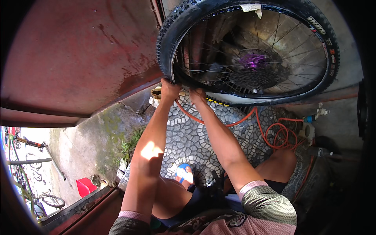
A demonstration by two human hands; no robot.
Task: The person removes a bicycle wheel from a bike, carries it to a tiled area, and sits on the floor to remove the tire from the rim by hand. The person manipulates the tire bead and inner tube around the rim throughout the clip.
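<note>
A bicycle wheel with a knobby black tire, purple hub and dark cassette is held up before me. My left hand is closed on the tire's lower left edge. My right hand is closed on the lower tire beside it, fingers partly hidden. Part of the tire looks separated from the rim there. An orange hose passes just below both hands. A pale scrap sits on the wheel's top edge.
Red metal panels stand at the left. Pebble-patterned paving lies below, with coiled hose and a blue-fitted white tap at the right. Bicycles and a red container are at the lower left.
</note>
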